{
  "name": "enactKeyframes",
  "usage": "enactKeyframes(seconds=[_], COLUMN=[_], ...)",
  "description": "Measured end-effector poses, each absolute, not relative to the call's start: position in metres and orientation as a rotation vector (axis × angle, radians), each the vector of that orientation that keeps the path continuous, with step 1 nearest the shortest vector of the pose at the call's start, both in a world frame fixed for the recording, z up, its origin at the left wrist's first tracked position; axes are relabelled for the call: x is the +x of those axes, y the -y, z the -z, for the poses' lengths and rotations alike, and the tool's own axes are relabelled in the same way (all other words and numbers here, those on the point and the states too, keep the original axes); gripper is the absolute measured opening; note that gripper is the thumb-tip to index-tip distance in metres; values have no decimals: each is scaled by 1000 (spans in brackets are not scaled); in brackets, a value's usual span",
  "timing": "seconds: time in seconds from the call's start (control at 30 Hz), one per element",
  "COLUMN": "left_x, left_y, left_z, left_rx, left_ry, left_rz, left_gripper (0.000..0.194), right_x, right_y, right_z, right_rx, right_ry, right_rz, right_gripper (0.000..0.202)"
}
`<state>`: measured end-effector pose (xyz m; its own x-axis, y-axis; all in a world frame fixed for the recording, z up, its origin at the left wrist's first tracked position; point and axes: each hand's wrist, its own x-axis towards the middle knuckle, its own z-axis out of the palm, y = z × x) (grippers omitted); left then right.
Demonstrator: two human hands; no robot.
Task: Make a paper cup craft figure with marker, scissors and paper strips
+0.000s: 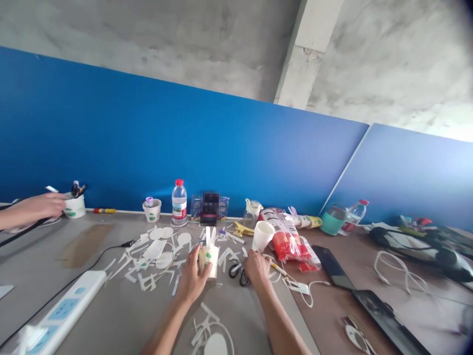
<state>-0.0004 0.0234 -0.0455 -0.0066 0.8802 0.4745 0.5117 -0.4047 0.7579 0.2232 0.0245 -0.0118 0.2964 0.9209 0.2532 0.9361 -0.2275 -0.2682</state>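
Note:
My left hand (195,276) is wrapped around a paper cup (209,261) with green leaf marks, held upright over the grey table. Two white ear-shaped paper strips (210,236) stick up from its top. Farther right, my right hand (257,266) reaches down to the tabletop with its fingers curled together; whatever they hold is hidden. Black-handled scissors (240,273) lie just left of that hand. Behind it a plain white paper cup (263,235) stands close to the fingers, and a yellow-and-white pen (278,268) lies to its right.
Paper scraps and discs (162,249) spread across the left and middle. A power strip (68,313) lies front left. Along the back stand a water bottle (179,203) and a cup (152,212). Red packages (286,236) and a phone (331,266) lie right. Another person's hand (46,204) touches a far-left cup.

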Motion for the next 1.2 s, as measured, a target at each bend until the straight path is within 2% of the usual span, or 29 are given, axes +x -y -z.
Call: enactKeyframes(seconds=[0.1,0.17,0.23,0.33,0.4,0.47,0.57,0.8,1.2], left_x=[0,-1,-3,-7,-8,-5,2,14,15], left_y=[-24,-23,-20,-14,-8,-1,8,15,12], left_z=[44,39,31,17,6,-3,-14,-16,-11], left_rx=[1931,1940,1918,1835,1796,1785,1855,1901,1896], left_ry=[-1439,-1452,-1496,-1520,-1443,-1346,-1194,-1048,-1072], left_rz=[-1437,-1498,-1572,-1724,-1655,-1523,-1358,-1083,-977], left_gripper=[55,52,46,29,22,26,30,21,18], right_x=[222,215,203,182,171,166,163,156,157], right_y=[-27,-27,-26,-21,-15,-9,1,16,8], right_z=[10,8,7,6,3,-2,-11,-20,-14], right_rx=[-2046,-1740,-1349,-977,-835,-769,-756,-757,-746], right_ry=[1664,1545,1316,1040,960,951,995,1179,1075], right_rz=[96,40,-177,-731,-964,-1097,-1072,-845,-948], right_gripper=[19,16,13,23,26,28,27,24,29])
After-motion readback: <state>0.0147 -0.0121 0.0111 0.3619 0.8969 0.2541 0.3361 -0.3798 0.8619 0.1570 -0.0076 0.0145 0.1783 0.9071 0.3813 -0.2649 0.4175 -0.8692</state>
